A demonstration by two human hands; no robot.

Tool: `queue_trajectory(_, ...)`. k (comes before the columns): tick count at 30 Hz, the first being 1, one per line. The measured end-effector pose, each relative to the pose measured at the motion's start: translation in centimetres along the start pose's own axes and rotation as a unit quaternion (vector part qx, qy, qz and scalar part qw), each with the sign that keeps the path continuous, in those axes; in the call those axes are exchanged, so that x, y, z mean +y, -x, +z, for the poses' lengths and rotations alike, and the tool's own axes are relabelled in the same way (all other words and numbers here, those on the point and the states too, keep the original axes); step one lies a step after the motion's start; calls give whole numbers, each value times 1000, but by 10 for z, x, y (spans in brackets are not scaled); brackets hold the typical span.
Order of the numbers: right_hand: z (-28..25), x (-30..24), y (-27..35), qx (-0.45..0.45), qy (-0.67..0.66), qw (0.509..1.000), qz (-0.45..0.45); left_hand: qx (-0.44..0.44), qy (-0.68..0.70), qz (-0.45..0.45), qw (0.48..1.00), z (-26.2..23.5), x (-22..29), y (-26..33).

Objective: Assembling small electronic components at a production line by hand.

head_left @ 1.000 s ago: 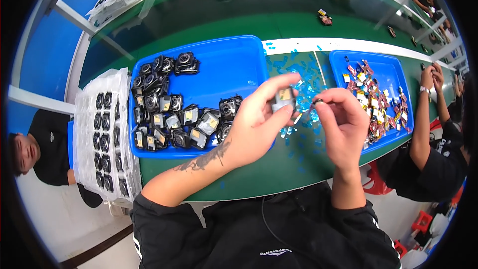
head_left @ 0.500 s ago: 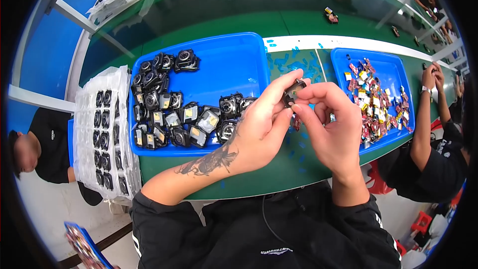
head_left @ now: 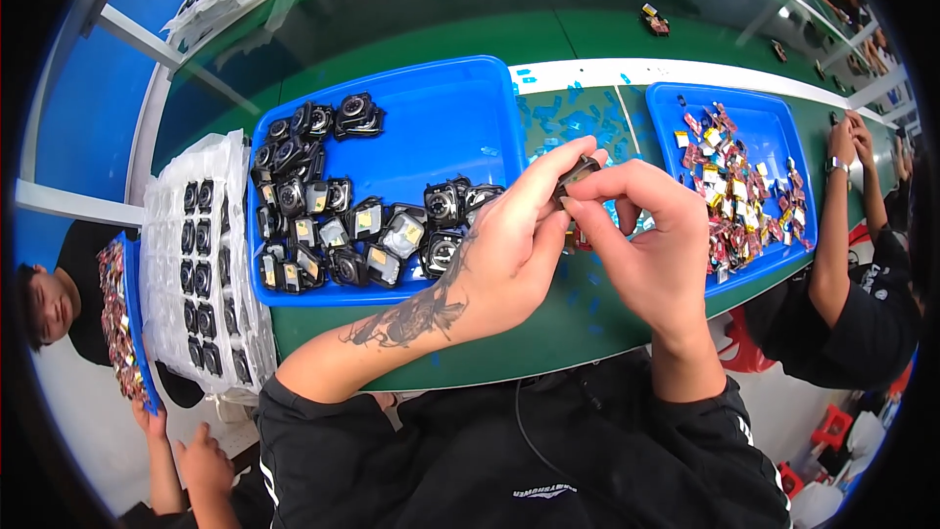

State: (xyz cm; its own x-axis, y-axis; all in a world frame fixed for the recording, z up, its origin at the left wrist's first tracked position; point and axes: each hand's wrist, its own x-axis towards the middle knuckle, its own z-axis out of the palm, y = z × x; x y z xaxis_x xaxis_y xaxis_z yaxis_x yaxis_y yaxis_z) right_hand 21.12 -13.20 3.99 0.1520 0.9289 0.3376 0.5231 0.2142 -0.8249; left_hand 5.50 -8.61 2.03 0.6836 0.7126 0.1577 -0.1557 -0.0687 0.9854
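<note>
My left hand point(head_left: 519, 260) holds a small dark watch case point(head_left: 578, 174) between thumb and fingers, tilted above the green table. Its open side shows a hollow interior. My right hand point(head_left: 651, 250) is closed in a pinch, thumb and forefinger tips pressed at the near edge of that case. Whether those fingertips also hold a tiny part is hidden. To the left of my hands, a blue tray point(head_left: 421, 132) carries many black watch cases point(head_left: 294, 194), some with round sensor backs up, others showing silver and yellowish insides.
A second blue tray point(head_left: 778, 132) on the right holds a heap of small red, white and yellow parts point(head_left: 739, 201). Blue film bits point(head_left: 568, 118) litter the table. White trays point(head_left: 166, 264) of watch cases stand at left. One co-worker sits right; other hands hold a parts-filled tray point(head_left: 147, 377) at lower left.
The watch case has turned slightly in my fingers, and my right fingertips have shifted a little left and up. At left, the parts-filled tray has been raised beside the white trays.
</note>
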Motion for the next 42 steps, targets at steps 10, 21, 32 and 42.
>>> queue_trajectory(10, -2, 10, -5, 11, 20, 1000, -16, 5, -2, -56, 998, 1, 9, 1)
queue_trajectory(21, -6, 12, 22, 15, -272, 957, 99, 6, -164, 102, 981, -9, 8, -6)
queue_trajectory(32, -22, 17, 20, -36, -355, 927, 111, 49, -350, 187, 917, -6, 7, -8)
queue_trajectory(42, -28, 17, 25, -60, -379, 911, 152, -48, -39, -139, 988, 0, 10, -3)
